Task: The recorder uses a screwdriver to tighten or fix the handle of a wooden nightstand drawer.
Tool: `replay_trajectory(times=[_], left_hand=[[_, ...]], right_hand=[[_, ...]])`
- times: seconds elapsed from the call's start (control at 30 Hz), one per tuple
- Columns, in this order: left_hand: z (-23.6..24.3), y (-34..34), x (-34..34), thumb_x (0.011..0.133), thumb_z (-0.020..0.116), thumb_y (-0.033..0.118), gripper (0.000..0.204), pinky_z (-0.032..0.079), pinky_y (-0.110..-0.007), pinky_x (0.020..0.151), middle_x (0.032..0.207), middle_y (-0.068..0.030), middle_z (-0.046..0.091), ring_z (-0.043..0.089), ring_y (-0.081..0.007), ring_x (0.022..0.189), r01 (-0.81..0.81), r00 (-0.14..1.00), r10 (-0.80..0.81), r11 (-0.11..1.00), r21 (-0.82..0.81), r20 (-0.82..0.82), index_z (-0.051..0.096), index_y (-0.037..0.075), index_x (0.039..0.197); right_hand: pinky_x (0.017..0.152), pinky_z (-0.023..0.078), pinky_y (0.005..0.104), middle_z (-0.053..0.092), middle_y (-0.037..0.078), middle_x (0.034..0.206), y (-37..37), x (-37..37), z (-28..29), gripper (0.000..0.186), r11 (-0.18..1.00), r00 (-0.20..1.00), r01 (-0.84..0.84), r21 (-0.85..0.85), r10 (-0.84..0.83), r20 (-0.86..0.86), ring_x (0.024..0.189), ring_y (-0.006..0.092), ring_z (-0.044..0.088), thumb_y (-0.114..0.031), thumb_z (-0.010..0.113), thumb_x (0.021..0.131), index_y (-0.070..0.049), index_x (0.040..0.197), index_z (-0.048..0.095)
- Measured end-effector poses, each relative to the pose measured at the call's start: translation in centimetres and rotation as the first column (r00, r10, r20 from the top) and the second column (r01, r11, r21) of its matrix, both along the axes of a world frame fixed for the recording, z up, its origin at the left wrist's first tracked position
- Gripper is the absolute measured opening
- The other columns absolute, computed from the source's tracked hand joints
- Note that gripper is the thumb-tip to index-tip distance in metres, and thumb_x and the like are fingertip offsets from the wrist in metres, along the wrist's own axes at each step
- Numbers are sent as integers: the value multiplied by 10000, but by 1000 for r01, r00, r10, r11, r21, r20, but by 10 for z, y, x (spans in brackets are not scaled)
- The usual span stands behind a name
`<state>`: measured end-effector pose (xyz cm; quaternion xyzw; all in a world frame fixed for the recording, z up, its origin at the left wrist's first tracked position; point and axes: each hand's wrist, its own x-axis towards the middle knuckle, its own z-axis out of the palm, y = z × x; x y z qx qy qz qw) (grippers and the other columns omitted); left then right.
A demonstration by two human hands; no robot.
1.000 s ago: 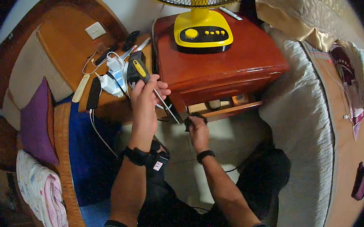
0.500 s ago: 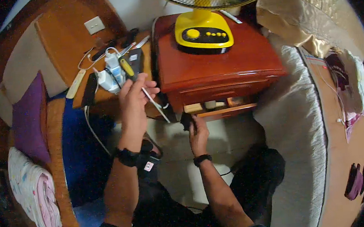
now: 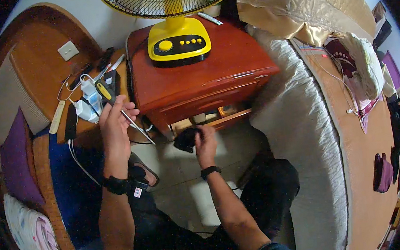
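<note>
We have left hand (image 3: 116,117) clamped on screwdriver (image 3: 136,125), yellow-black handle (image 3: 104,91) up, shaft slanting down to right, apart from black item (image 3: 185,141). Our right hand (image 3: 206,142) grips that item near open drawer (image 3: 230,119); maybe cloth or pouch, too dark to tell. Yellow fan (image 3: 179,37) stands on red-brown tabletop (image 3: 237,57) above.

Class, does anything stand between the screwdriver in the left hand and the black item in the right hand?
Nothing visible does. Pale floor shows in the gap between the tip of the screwdriver and the black item. The right hand grips the item's right side, leaving its left side uncovered.
</note>
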<state>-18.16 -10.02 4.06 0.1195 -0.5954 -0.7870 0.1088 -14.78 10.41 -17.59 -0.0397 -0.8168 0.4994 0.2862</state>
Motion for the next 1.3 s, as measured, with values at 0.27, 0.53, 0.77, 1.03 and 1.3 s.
replay_trajectory(times=[0.27, 0.53, 0.77, 1.03, 1.3], left_hand=[[-2, 23, -9, 924, 642, 286, 306, 494, -298, 726, 888, -59, 648, 641, -176, 772, 39, 999, -39, 999, -24, 15, 624, 37, 1101], [-5, 38, -15, 939, 616, 295, 301, 478, -299, 732, 881, -52, 637, 628, -167, 776, 54, 998, -52, 994, -90, 29, 609, 40, 1100], [-6, 38, -13, 956, 588, 319, 311, 476, -278, 712, 867, -37, 625, 624, -157, 759, 50, 997, -40, 981, -185, 59, 602, 53, 1116], [-6, 44, -10, 989, 535, 274, 277, 484, -268, 731, 895, -49, 621, 625, -142, 776, 88, 996, -83, 972, -218, 33, 584, 40, 1130], [-7, 50, -9, 988, 535, 271, 271, 488, -266, 718, 877, -43, 621, 626, -142, 762, 105, 994, -95, 969, -225, 54, 585, 42, 1124]], right_hand=[[837, 508, 357, 623, 142, 1076, 56, -17, -24, 223, 997, 953, -67, 47, 50, 299, 935, 263, 624, -135, 567, 943, -13, 1126, 605], [764, 484, 390, 662, 181, 950, 132, -56, -38, 222, 821, 976, 91, -563, 40, 216, 884, 317, 636, -161, 504, 955, -4, 1072, 610], [839, 503, 373, 672, 166, 991, 182, -72, -57, 166, 894, 892, 446, -43, -440, 102, 926, 363, 644, -69, 651, 858, -36, 1007, 717], [829, 510, 352, 698, 125, 1042, 143, -25, -168, 250, 638, 811, 569, -519, -331, 482, 912, 231, 659, -90, 654, 891, 45, 1102, 658], [746, 527, 292, 663, 41, 948, 78, -31, -137, 229, 155, 968, 238, -959, 43, 247, 823, 153, 637, -60, 649, 915, -4, 1134, 615]])
